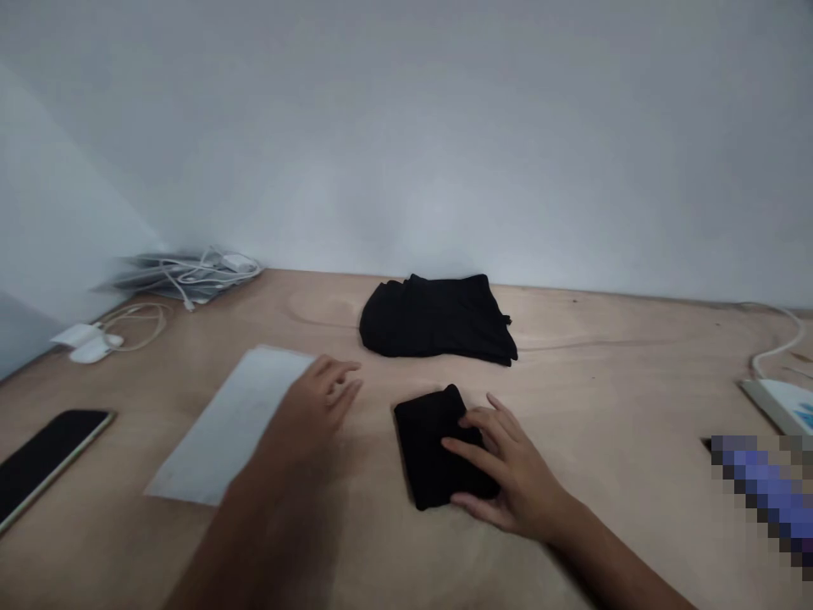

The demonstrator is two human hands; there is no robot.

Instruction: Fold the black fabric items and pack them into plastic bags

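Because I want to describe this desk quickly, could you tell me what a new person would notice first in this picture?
The eye falls first on the right hand, resting on a folded black cloth in the middle of the wooden desk. The left hand is beside it, next to a white sheet. Farther back, a larger black cloth lies near the wall.

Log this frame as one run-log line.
left hand: open, beside white paper sheet | right hand: resting on folded black cloth | beyond: larger black cloth pile

Black cloth (425, 449) half-hidden under right hand (514, 483)
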